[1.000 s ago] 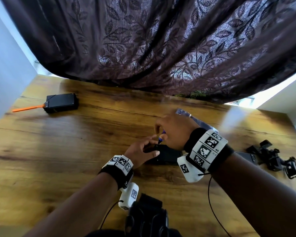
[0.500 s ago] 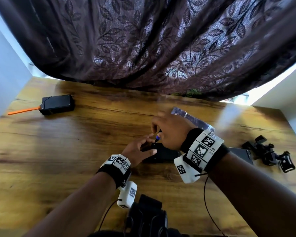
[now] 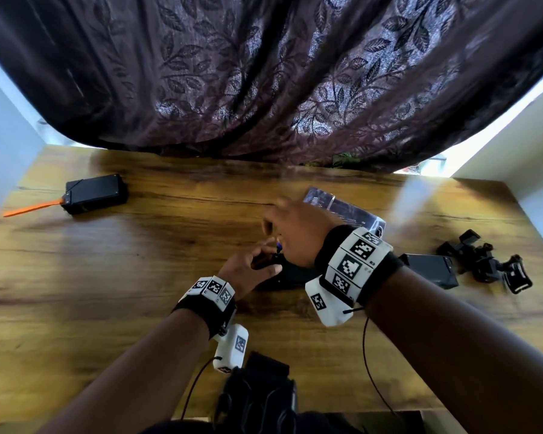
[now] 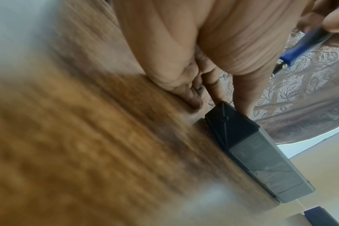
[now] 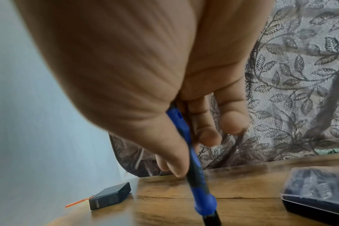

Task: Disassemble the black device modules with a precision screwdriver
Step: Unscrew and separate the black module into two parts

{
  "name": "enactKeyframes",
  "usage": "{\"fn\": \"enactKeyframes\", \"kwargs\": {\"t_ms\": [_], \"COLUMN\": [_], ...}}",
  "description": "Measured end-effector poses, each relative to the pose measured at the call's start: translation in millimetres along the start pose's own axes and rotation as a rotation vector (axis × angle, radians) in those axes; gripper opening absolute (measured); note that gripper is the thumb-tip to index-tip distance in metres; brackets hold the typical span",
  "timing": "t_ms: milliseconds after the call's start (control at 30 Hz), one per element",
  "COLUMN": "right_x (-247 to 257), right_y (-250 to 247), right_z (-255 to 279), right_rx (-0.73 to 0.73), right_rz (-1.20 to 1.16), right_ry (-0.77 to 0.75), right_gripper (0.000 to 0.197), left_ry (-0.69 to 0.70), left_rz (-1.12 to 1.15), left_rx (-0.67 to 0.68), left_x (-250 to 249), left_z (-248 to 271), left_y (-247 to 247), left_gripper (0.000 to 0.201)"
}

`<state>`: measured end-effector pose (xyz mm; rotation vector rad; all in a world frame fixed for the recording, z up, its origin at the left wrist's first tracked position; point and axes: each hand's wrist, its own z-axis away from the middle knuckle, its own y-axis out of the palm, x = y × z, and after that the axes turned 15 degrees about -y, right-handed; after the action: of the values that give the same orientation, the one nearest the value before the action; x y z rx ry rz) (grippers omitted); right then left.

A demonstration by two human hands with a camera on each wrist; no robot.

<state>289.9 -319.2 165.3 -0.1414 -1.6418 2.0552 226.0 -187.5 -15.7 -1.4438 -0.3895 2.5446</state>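
Both hands kept on it: black module (image 4: 230,122) still pinned by left hand (image 3: 248,267), blue screwdriver (image 5: 192,152) still pinched by right-hand fingers (image 5: 209,136), so unscrewing ongoing.

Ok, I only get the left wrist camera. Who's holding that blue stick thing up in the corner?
Observer: The right hand grips it. It's a screwdriver with a blue handle, pointing down.
Child: Is the black box here the only one?
Observer: No. The head view shows a second black box at the far left of the table, with an orange tab sticking out.
Child: Anything on the other side?
Observer: Yes, a heap of black clips lies at the far right.
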Motion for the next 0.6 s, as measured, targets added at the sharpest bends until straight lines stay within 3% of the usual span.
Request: {"fn": "enactKeyframes", "kwargs": {"t_ms": [200, 333, 600], "right_x": [0.1, -9.0, -10.9], "right_y": [1.7, -0.8, 2.6], "right_z": [-2.3, -2.0, 4.8], "right_rx": [-0.037, -0.036, -0.008], "right_rz": [0.025, 0.080, -0.029], "right_ry": [0.038, 0.098, 0.015], "right_gripper": [0.007, 0.025, 0.025], "left_ry": [0.015, 0.014, 0.052], "left_rz": [-0.035, -0.025, -0.012], "left_rx": [-0.009, -0.004, 0.019], "left_x": [-3.5, -2.3, 4.5], "left_z": [3.0, 1.9, -4.1], "left_y": [0.6, 0.6, 0.2], "left_gripper": [0.039, 0.041, 0.043]}}
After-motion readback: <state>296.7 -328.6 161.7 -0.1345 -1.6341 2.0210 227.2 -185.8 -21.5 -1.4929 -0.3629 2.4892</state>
